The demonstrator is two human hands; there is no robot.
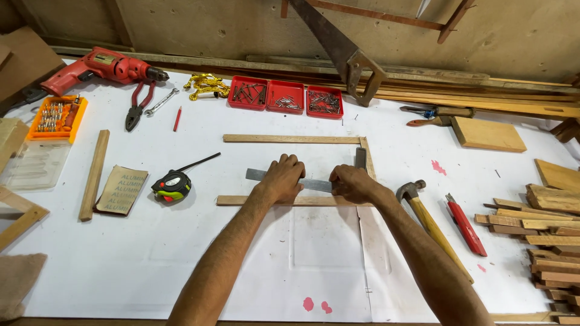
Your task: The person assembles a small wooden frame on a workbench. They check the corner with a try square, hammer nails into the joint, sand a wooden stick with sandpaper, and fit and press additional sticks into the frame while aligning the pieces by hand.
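Observation:
Three thin wooden strips lie as a partial frame on the white table: a far strip (290, 139), a right strip (368, 158) and a near strip (238, 200). A metal L-shaped square (257, 174) lies inside it, its blade along the near strip and its short arm up by the right strip. My left hand (282, 178) presses flat on the blade. My right hand (352, 183) presses on the square's corner beside the right strip. Neither hand lifts anything.
Right of my arm lie a claw hammer (423, 211) and a red utility knife (466, 226), with stacked wood offcuts (553, 235) beyond. Left: tape measure (171, 185), sandpaper sheet (122, 190), wood stick (95, 174). At the back: red drill (103, 67), pliers (138, 104), red nail trays (285, 96), handsaw (344, 51).

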